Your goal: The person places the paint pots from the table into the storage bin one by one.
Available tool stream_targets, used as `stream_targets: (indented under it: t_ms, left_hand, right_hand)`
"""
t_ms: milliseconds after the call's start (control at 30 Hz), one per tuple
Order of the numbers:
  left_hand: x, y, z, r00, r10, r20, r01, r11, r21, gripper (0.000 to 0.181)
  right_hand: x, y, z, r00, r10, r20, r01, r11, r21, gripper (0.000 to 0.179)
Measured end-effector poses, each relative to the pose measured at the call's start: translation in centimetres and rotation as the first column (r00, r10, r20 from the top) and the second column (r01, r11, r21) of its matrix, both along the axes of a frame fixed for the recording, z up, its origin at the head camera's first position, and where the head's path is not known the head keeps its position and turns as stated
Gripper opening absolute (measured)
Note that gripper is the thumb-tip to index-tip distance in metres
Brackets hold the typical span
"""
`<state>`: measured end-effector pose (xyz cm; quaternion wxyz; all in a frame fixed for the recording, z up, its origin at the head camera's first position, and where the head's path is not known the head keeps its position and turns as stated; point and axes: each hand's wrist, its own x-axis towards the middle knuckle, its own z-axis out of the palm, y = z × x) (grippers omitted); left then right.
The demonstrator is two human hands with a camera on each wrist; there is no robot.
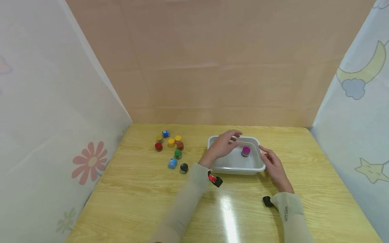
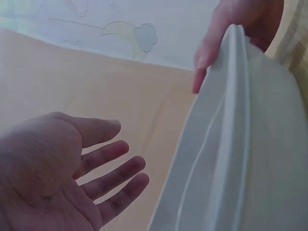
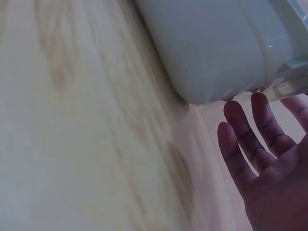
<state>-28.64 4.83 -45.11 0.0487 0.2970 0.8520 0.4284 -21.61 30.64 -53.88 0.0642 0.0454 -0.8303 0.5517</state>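
A white plastic tub [image 1: 237,169] stands on the table. Inside lies a small jar with a purple lid [image 1: 246,151], toward the right end. My left hand [image 1: 223,145] is over the tub's left part, fingers loosely spread, holding nothing; the left wrist view shows the bare palm [image 2: 43,178] beside the tub's rim [image 2: 233,96]. At the tub's right end my right hand [image 1: 275,167] holds the rim. Its fingers [image 3: 245,132] reach the outer wall [image 3: 207,53] below the rim in the right wrist view.
Left of the tub, several small jars are scattered: red-lidded [image 1: 158,146], green-lidded [image 1: 178,154], black-lidded [image 1: 184,168], yellow-lidded [image 1: 171,142], brown-lidded [image 1: 180,145]. A light blue jar [image 1: 172,163] and a dark blue jar [image 1: 165,133] lie tipped over. A tan wall [image 1: 212,84] rises behind the table.
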Motion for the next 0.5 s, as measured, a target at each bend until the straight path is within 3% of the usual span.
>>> stream_targets:
  t_ms: [267, 500]
  left_hand:
    - [0.9, -5.6, 1.4, 0.999, 0.028, -0.047, -0.028, 1.0, -0.004, 0.044]
    - [2.1, -11.1, 0.8, 0.994, 0.048, -0.097, -0.045, 0.998, 0.041, 0.045]
  right_hand:
    - [0.0, 0.2, -0.1, 1.0, -0.015, -0.016, 0.016, 0.999, 0.04, 0.049]
    - [0.2, -0.4, 0.9, 1.0, -0.001, -0.003, 0.001, 1.0, 0.023, 0.049]
